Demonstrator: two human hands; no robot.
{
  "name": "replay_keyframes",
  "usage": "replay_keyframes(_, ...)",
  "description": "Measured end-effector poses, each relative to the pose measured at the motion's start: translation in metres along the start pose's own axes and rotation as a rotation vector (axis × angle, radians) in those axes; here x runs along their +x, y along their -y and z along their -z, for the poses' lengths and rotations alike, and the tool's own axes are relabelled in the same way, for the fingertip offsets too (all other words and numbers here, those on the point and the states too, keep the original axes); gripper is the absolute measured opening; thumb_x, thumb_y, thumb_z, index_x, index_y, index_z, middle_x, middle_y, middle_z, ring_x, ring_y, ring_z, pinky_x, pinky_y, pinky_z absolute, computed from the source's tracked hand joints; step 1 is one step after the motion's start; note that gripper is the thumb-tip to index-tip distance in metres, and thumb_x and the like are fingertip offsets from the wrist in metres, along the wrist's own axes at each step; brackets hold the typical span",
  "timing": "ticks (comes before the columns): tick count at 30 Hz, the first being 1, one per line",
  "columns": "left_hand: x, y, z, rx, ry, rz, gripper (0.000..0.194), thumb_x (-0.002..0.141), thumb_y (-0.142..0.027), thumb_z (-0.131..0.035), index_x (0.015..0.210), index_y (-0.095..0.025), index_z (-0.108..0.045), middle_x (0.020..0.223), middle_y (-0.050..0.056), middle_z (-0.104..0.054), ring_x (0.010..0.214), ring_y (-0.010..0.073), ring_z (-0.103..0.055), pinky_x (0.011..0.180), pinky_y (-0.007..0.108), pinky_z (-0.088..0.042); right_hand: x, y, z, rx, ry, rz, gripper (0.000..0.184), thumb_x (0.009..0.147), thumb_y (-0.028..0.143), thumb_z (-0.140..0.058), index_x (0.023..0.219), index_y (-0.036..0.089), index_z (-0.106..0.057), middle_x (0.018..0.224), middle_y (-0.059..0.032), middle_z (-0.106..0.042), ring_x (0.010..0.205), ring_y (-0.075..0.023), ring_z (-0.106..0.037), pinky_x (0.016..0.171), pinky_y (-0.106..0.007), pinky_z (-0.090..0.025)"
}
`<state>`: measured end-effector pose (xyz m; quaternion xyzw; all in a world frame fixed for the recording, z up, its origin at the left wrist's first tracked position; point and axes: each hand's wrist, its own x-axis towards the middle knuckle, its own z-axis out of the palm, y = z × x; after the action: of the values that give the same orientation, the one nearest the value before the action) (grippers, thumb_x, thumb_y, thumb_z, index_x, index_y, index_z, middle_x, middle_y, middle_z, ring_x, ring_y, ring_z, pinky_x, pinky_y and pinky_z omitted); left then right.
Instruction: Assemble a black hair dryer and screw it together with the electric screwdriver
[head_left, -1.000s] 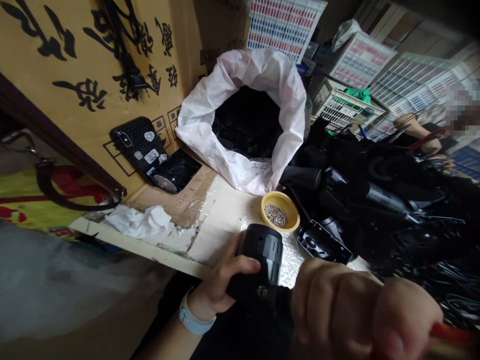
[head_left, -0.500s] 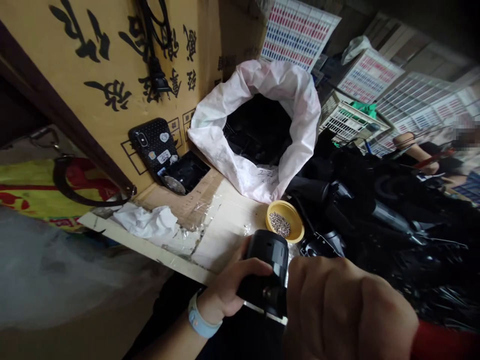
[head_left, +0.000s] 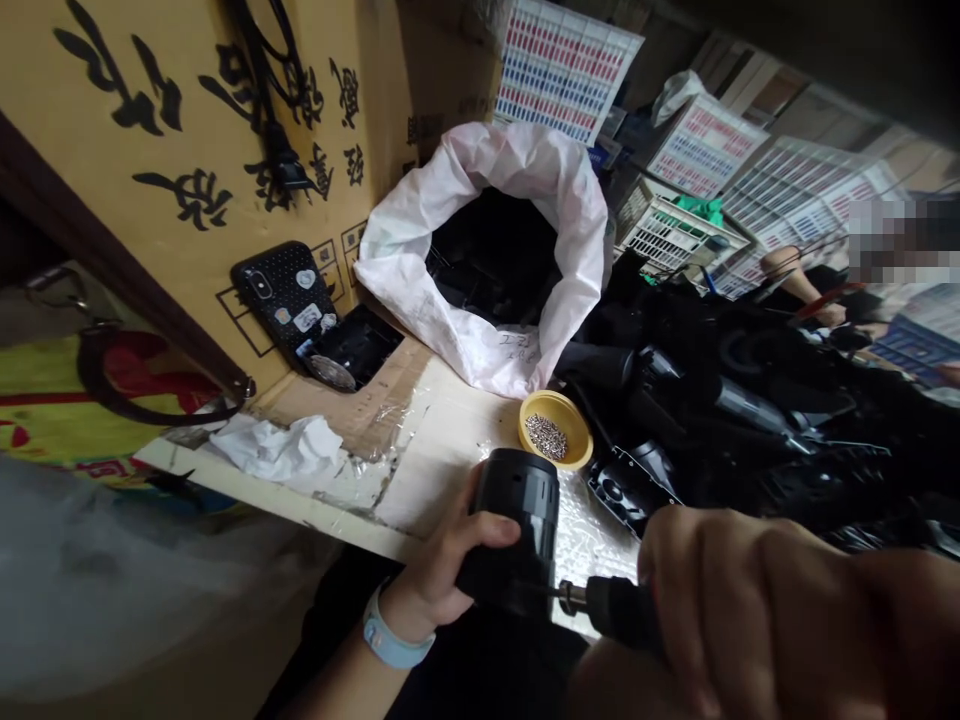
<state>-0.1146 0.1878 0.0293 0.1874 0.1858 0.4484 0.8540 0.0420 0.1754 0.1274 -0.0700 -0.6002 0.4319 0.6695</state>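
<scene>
My left hand point(head_left: 442, 565), with a light blue band on its wrist, is closed around a black plastic housing point(head_left: 521, 500) near the table's front edge. The thumb lies across its side. In my right hand point(head_left: 765, 610) is a power screwdriver point(head_left: 619, 605), its fingers wrapped round the dark body. The screwdriver points left, and its thin bit meets the lower right side of the housing; whether a screw sits there I cannot make out. Just beyond the housing stands a yellow bowl point(head_left: 581, 440) of small silver screws point(head_left: 546, 437).
Behind the bowl is a white sack point(head_left: 480, 345) with black parts inside. Black plastic parts point(head_left: 735, 400) are heaped on the right. A phone point(head_left: 281, 295) leans against a cardboard box point(head_left: 172, 130); crumpled tissue point(head_left: 277, 447) lies at left. Another person's arm point(head_left: 795, 275) shows far right.
My right hand has moved right, away from the housing, bringing the screwdriver's tip and bit into sight. My left hand still holds the housing. The whole view has shifted slightly.
</scene>
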Motion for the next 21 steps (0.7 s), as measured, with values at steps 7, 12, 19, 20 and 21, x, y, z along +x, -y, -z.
replay_keyframes(7, 0.002, 0.002, 0.004, 0.031, 0.022, -0.001, 0.039, 0.073, -0.02, -0.071, 0.109, -0.022, -0.057, 0.091, 0.001, -0.061, 0.08, 0.0155, -0.058, 0.066, 0.024, -0.048, 0.001, -0.004, -0.009, -0.165, 0.139, -0.182, 0.011, 0.091, 0.022, -0.065, 0.101, 0.024, -0.06, 0.059, 0.0075, -0.058, 0.045, -0.0104, -0.062, 0.049, -0.022, -0.057)
replay_keyframes(12, 0.006, -0.002, -0.008, 0.023, -0.118, 0.017, 0.037, 0.071, -0.021, -0.073, 0.105, -0.023, -0.058, 0.086, -0.001, -0.064, 0.076, 0.0131, -0.059, 0.065, 0.021, -0.048, -0.005, -0.017, -0.02, -0.132, -0.034, -0.05, 0.013, 0.087, 0.025, -0.066, 0.089, 0.021, -0.054, 0.054, 0.0107, -0.047, 0.04, -0.0055, -0.053, 0.046, -0.018, -0.053)
replay_keyframes(19, 0.004, -0.002, -0.023, -0.004, -0.173, 0.087, 0.044, 0.066, -0.019, -0.074, 0.105, -0.023, -0.055, 0.081, 0.0, -0.062, 0.071, 0.0149, -0.059, 0.061, 0.024, -0.047, -0.001, -0.027, -0.012, 0.152, 0.152, 0.012, 0.033, 0.087, 0.016, -0.065, 0.071, 0.022, -0.037, 0.049, 0.0124, -0.038, 0.032, -0.0045, -0.045, 0.035, -0.019, -0.044)
replay_keyframes(20, 0.004, -0.003, -0.025, 0.01, -0.191, 0.071, 0.044, 0.065, -0.019, -0.073, 0.105, -0.022, -0.054, 0.082, 0.0, -0.062, 0.072, 0.0152, -0.059, 0.062, 0.024, -0.048, 0.001, -0.028, -0.007, 0.219, 0.197, 0.023, 0.033, 0.087, 0.015, -0.064, 0.07, 0.023, -0.037, 0.048, 0.0126, -0.038, 0.032, -0.005, -0.046, 0.034, -0.019, -0.044)
replay_keyframes(21, 0.003, -0.003, -0.027, 0.026, -0.215, 0.047, 0.045, 0.065, -0.018, -0.073, 0.105, -0.022, -0.053, 0.083, 0.001, -0.062, 0.073, 0.0152, -0.059, 0.063, 0.024, -0.048, 0.003, -0.028, -0.001, 0.278, 0.24, 0.027, 0.033, 0.087, 0.013, -0.063, 0.07, 0.023, -0.037, 0.047, 0.0128, -0.038, 0.033, -0.0056, -0.047, 0.035, -0.019, -0.045)
